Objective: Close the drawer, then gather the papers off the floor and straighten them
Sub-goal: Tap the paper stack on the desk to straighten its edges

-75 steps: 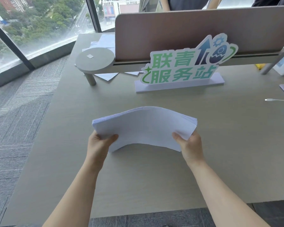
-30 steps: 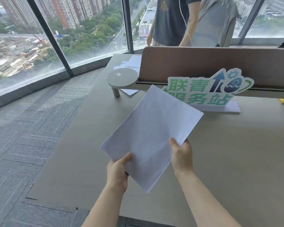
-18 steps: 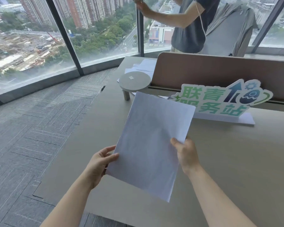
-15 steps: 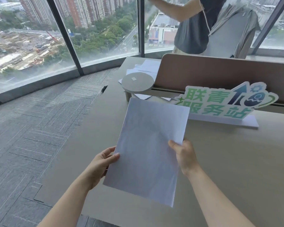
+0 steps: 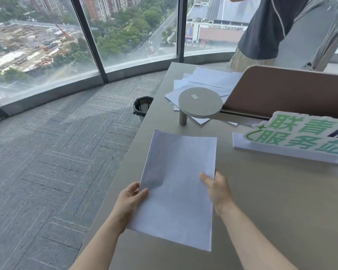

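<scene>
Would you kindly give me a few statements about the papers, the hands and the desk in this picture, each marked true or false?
1. Both hands hold the stack of papers, the left hand at its left edge and the right hand at its right edge. True.
2. The stack lies on the carpet. False: it is held above the desk.
3. Loose sheets lie at the far end of the desk, behind the round stand. True.
4. The sign with green characters lies flat under the stack. False: it stands upright to the right of the stack.
5. A dark bin stands on the carpet beside the desk. True.
</scene>
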The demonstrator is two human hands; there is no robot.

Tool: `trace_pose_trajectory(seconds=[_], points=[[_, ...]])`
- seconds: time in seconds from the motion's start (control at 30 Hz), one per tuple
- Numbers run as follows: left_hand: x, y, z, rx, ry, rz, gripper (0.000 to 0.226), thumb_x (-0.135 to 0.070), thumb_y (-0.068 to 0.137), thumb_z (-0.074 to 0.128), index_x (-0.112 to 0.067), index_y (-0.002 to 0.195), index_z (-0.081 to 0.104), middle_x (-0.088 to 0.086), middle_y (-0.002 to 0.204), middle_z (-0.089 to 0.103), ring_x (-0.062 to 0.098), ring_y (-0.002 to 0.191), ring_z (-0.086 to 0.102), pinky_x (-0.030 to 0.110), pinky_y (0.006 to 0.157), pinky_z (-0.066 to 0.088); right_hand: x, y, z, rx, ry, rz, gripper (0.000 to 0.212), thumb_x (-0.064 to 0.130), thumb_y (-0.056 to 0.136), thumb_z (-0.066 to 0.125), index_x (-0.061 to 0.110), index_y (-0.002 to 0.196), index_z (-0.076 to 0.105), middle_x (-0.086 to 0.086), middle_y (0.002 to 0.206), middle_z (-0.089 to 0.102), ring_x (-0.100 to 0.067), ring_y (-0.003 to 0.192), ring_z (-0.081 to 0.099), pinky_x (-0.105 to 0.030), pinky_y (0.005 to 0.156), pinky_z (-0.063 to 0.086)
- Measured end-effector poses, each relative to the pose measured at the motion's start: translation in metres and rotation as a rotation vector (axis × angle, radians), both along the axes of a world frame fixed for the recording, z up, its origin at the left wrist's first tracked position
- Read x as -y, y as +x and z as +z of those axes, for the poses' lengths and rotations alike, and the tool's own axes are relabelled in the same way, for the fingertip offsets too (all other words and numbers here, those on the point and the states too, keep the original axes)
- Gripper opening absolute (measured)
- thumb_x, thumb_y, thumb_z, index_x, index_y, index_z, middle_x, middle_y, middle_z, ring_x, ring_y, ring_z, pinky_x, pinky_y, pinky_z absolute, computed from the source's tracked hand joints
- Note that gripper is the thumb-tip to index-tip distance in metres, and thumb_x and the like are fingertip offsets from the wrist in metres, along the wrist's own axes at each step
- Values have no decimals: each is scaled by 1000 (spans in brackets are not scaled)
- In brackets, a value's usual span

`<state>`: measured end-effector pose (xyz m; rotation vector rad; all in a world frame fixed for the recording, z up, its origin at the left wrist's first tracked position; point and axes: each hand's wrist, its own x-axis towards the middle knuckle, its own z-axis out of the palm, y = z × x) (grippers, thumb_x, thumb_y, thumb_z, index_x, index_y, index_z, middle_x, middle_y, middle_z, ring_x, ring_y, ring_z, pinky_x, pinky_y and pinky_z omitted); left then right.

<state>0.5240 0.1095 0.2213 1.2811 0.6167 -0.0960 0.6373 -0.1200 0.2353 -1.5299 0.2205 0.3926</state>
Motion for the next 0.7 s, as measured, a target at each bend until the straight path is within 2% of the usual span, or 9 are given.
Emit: trace_pose_trajectory(seconds=[0.1, 0.13, 0.2, 0.27, 0.37, 0.43, 0.5, 0.57, 0.7], points=[[-27, 6, -10, -11, 16, 23, 16, -4, 91, 62, -4, 107, 64, 19, 99, 74, 28, 76, 71, 36, 68, 59, -27, -2, -9, -22, -70, -13, 10, 7, 91, 57, 11, 92, 66, 5, 81, 72, -12, 69, 66, -27, 64, 51], [-35, 9, -13, -17, 24, 31, 15, -3, 93, 58, -4, 106, 64, 18, 98, 74, 28, 77, 71, 38, 69, 58, -35, -3, -13, -25, -96, -18, 8, 11, 88, 57, 6, 86, 62, 2, 74, 66, -16, 64, 59, -28, 61, 46], [-49, 15, -19, -29, 48, 37, 14, -3, 94, 57, -6, 105, 64, 16, 96, 75, 27, 77, 70, 41, 73, 56, -47, -3, -24, -28, -173, -21, 18, 14, 83, 53, -3, 80, 49, -7, 68, 48, -20, 63, 41, -32, 60, 32], [-61, 22, -26, -32, 62, 40, 13, -3, 94, 57, -8, 102, 65, 13, 93, 75, 25, 74, 70, 39, 71, 56, -58, -1, -33, -28, -270, -14, 15, 8, 86, 49, 0, 73, 45, -5, 64, 40, -19, 62, 33, -32, 57, 25], [-77, 34, -37, -39, 90, 23, 13, -6, 89, 64, -11, 100, 67, 13, 93, 74, 23, 73, 70, 37, 68, 57, -69, 3, -44, -17, -394, 24, 23, 8, 87, 48, 14, 66, 41, 6, 53, 33, -17, 56, 27, -30, 55, 22], [-85, 41, -43, -44, 124, 9, 14, -9, 85, 65, -13, 99, 67, 14, 94, 74, 25, 75, 69, 39, 72, 56, -76, 6, -52, 5, -458, 45, 25, 10, 88, 49, 14, 66, 38, 8, 53, 31, -17, 56, 26, -31, 55, 21], [-90, 49, -49, -57, 178, -9, 14, -3, 91, 60, -12, 99, 66, 15, 95, 73, 28, 80, 68, 44, 77, 55, -80, 9, -59, 26, -514, 56, 25, 11, 89, 49, 10, 67, 35, 5, 55, 32, -17, 57, 26, -32, 55, 20], [-93, 55, -57, -84, 247, -19, 13, -4, 92, 59, -14, 96, 67, 17, 95, 73, 29, 81, 67, 49, 79, 55, -84, 11, -64, 43, -559, 67, 29, 11, 90, 48, 13, 66, 32, 8, 52, 29, -16, 55, 24, -32, 53, 19], [-100, 64, -70, -150, 388, -11, 2, -17, 84, 68, -19, 84, 68, 14, 86, 74, 27, 74, 67, 53, 78, 56, -91, 16, -73, 46, -628, 86, 30, 13, 92, 49, 17, 66, 34, 6, 54, 33, -16, 55, 26, -32, 53, 20]])
